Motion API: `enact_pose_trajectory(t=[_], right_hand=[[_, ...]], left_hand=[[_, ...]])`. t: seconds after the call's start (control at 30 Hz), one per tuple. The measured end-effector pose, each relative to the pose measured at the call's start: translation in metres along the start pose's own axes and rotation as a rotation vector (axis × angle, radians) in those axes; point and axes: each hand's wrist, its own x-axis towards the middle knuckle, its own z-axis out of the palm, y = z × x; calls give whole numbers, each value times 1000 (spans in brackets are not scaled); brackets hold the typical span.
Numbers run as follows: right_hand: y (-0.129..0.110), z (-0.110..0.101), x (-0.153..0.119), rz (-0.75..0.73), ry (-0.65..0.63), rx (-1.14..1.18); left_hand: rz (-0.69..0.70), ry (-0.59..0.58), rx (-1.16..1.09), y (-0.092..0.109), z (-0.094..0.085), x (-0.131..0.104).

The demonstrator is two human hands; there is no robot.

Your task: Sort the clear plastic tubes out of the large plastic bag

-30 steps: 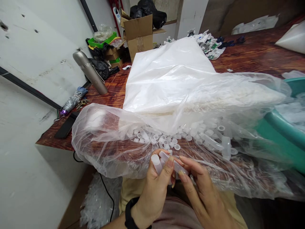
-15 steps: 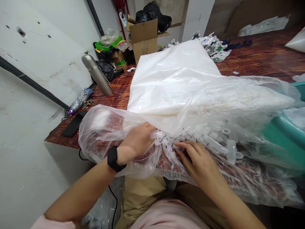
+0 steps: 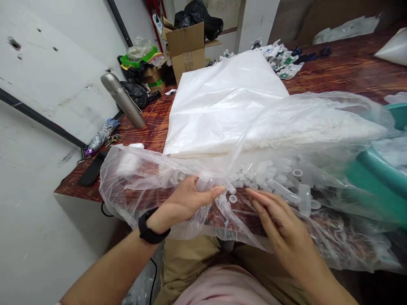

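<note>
My left hand (image 3: 182, 200), with a black band at the wrist, is closed around a few translucent plastic tubes (image 3: 205, 183). Its thumb points right, toward a heap of small translucent plastic caps and tubes (image 3: 270, 173) spread on the clear plastic sheeting. One small plastic ring (image 3: 233, 198) lies between my hands. My right hand (image 3: 281, 222) is at the near edge of the heap, its thumb and fingertips pressed together; whether something small is between them I cannot make out. A larger tube (image 3: 304, 199) lies beyond its knuckles.
A big white plastic bag (image 3: 222, 106) lies behind the heap. At the right is a teal tub (image 3: 378, 173). On the left are a metal flask (image 3: 124, 100), a phone (image 3: 92, 169) and a folded umbrella (image 3: 103, 136). A cardboard box (image 3: 186, 48) stands at the back.
My left hand has turned, and tubes now show in its grip. My right hand has drawn back to the right from the pieces. The view has shifted slightly.
</note>
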Motion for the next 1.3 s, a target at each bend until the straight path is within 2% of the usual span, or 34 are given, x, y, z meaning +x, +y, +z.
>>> enact_pose_trajectory(t=[0.1,0.2,0.27,0.37,0.43,0.53,0.7,0.8,0.87,0.93,1.03,1.13,1.3], right_hand=[[-8,5,-4,2,24,40],[-17,7,-7,-14,63,20],[-23,6,-10,-45,87,-6],[-30,7,-14,-36,68,60],[-33,8,-17,-6,64,149],[-35,11,-20,12,119,214],[-40,11,-24,-50,140,128],[-42,8,-27,47,52,92],[-41,5,-28,117,-41,119],[-40,3,-30,92,-105,122],[-40,2,-29,36,-126,88],[-40,5,-26,40,-98,83],[-35,8,-24,-118,78,43]], left_hand=[[-155,-59,-471,-4,20,-13],[-227,-5,-805,-5,37,-22],[-238,61,-962,-6,46,-27],[-222,155,-1079,-8,57,-35],[-224,169,-1108,-10,64,-39],[-217,126,-1104,-14,72,-45],[-108,158,-974,-23,79,-52],[-56,164,-902,-27,81,-55],[-72,167,-916,-26,81,-55],[-126,173,-956,-25,80,-54],[-192,154,-984,-24,80,-52],[-233,133,-1014,-25,82,-53],[-286,104,-1105,-27,84,-54]])
